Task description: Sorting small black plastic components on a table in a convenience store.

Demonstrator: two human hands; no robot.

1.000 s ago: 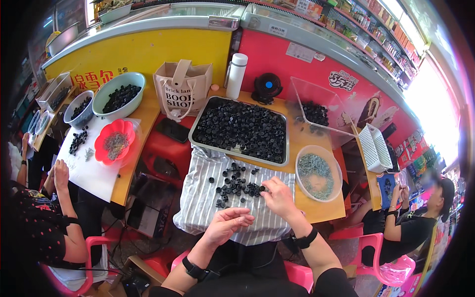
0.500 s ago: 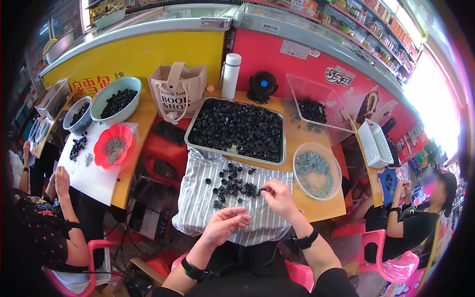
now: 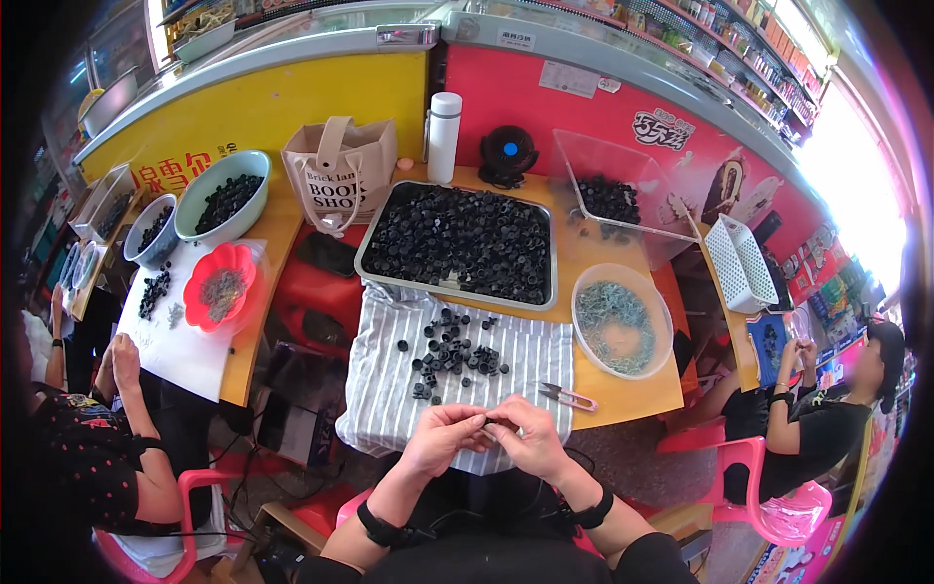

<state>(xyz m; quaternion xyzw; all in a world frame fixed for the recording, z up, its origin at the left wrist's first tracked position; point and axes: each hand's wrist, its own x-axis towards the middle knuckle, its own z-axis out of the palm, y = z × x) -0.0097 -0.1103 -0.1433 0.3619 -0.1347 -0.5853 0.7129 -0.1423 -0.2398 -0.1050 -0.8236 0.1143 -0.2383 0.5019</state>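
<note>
My left hand [image 3: 444,440] and my right hand [image 3: 528,438] meet at the front edge of a grey striped cloth [image 3: 375,375]. Both are closed, fingertips pinching one small black cap-like part [image 3: 489,422] between them, mostly covered by the fingers. Just beyond them, a loose pile of small round black caps [image 3: 452,352] lies on the cloth. To the right of that pile rests a pair of small scissors-like snips [image 3: 568,396] with a pinkish handle.
Behind the cloth stands a metal tray [image 3: 457,290] heaped with black caps. On the right are a round clear tub [image 3: 667,336] of fine bluish-green bits and a clear bin [image 3: 608,161]. A white bottle [image 3: 444,141], small fan [image 3: 508,154] and tote bag [image 3: 341,175] stand behind. Co-workers sit at both sides.
My right hand has come back from the pile toward me with a black cap. Both hands have met near the cloth's front edge, and the snips have come into sight.
</note>
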